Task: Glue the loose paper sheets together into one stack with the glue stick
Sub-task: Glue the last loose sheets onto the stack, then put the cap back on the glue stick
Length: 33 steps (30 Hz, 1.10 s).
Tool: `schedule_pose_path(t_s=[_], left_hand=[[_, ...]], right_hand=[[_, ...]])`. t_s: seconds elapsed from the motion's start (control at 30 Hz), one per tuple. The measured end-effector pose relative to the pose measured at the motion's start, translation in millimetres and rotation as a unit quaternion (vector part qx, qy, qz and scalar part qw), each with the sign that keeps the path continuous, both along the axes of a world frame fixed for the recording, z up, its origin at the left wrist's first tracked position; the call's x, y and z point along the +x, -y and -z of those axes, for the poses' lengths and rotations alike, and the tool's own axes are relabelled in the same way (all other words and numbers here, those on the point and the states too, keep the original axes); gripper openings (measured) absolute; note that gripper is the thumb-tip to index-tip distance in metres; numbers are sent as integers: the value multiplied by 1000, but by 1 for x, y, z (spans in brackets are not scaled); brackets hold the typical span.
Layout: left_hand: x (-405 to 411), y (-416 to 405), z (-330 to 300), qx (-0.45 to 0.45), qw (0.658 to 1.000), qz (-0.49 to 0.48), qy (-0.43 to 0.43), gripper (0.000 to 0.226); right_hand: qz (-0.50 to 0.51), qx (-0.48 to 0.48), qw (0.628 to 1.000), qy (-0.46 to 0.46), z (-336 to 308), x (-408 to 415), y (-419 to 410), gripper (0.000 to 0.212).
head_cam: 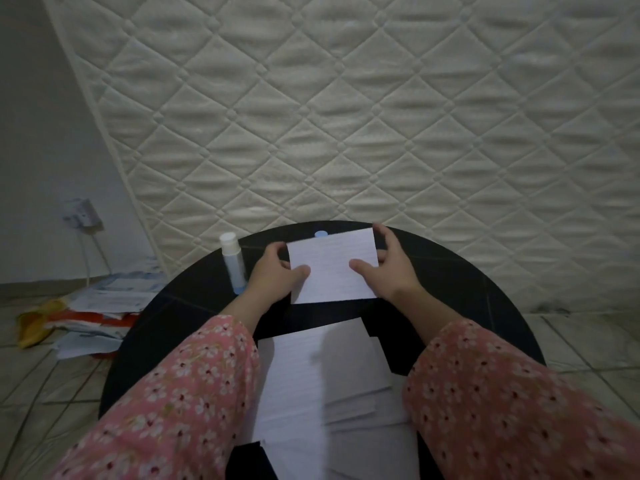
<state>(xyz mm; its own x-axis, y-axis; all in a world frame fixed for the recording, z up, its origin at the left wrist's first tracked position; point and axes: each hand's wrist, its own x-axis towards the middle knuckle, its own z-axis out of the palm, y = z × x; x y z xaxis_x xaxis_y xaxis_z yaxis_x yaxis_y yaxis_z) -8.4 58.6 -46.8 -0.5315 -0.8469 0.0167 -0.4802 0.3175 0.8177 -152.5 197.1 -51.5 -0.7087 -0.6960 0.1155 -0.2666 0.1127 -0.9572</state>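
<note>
Both hands hold one lined paper sheet [332,266] at the far side of the round black tabletop [450,271]. The left hand [273,270] grips the sheet's left edge: its thumb lies on top of the paper near the lower left part, and the other fingers curl at the edge, partly under it. The right hand [389,268] grips the right edge in the same way, with the thumb on the paper and the fingers bent around the far right corner. The sheet looks a little raised and tilted above the tabletop, but I cannot tell if its near edge touches the surface.

The glue stick [232,263] stands without cap just to the left of the left hand, close to the tabletop's left rim. A small blue cap [320,233] shows just behind the sheet's far edge.

Near the person, between the two floral sleeves [194,386], the loose paper sheets [311,375] lie in an untidy pile. A strip of bare tabletop separates this pile from the held sheet. To the right of the right hand there is open black surface up to the rim.

On the tiled floor [571,337] at the left lie scattered papers [104,306]. A quilted mattress [346,116] stands behind the tabletop.
</note>
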Motion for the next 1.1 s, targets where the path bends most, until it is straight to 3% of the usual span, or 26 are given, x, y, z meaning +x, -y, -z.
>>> schedule_pose_path(t_s=[0.17, 0.27, 0.37, 0.63, 0.73, 0.83, 0.97, 1.03, 1.1], left_hand=[[22, -12, -24, -61, 997, 38, 8, 70], [38, -23, -39, -59, 993, 76, 69, 59], [57, -32, -40, -13, 984, 100, 148, 57], [85, -59, -26, 0, 942, 132, 308, 54], [89, -60, -27, -48, 931, 130, 337, 65], [90, -63, -27, -82, 934, 147, 314, 81], [85, -74, -19, -100, 917, 232, 307, 88], [81, -77, -12, -124, 894, 249, 350, 88], [78, -77, -9, -133, 892, 230, 365, 88]], right_hand=[[-15, 19, 1000, 14, -14, 9, -16, 74], [-40, 74, 996, 24, -22, 15, -29, 70], [-73, 150, 986, 6, -23, 27, -41, 82], [-182, 359, 908, -116, -21, 70, -62, 72], [-160, 387, 882, -214, -26, 76, -68, 89], [-187, 426, 851, -246, -34, 81, -75, 118], [-261, 533, 740, -316, -26, 91, -84, 143], [-263, 532, 732, -334, -20, 89, -86, 144], [-255, 511, 749, -337, -22, 83, -87, 141]])
